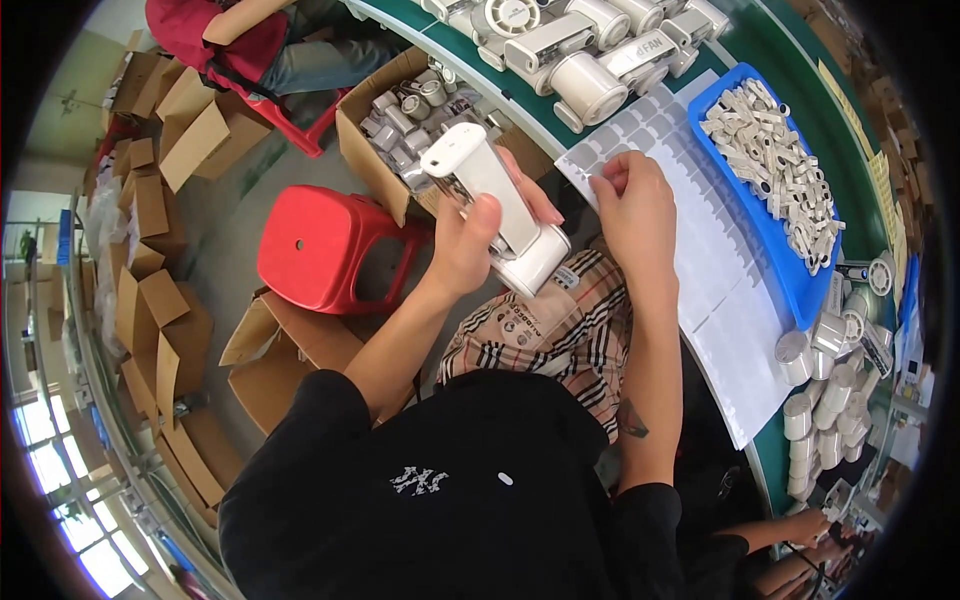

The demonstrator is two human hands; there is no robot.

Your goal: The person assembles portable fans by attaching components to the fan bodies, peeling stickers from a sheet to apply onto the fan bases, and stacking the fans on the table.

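My left hand (465, 245) is wrapped round a white handheld fan body (512, 215), a long casing with a flat pale front face, held tilted above my lap. The fan body stands well clear of the bench. To the right, my right hand (638, 210) is raised over the near corner of a sheet of grey stickers (715, 265) on a white backing. Its thumb and forefinger are pinched together; whatever sits between them is too small to make out. A checked cloth (545, 325) lies across my lap below both hands.
Several white fan bodies (590, 90) are heaped on the green bench (765, 30). Small white parts fill a blue tray (803, 297); more fan pieces (825, 400) lie nearer right. A carton (372, 180) of parts and a red stool (305, 245) stand left. Another person (185, 35) sits beyond.
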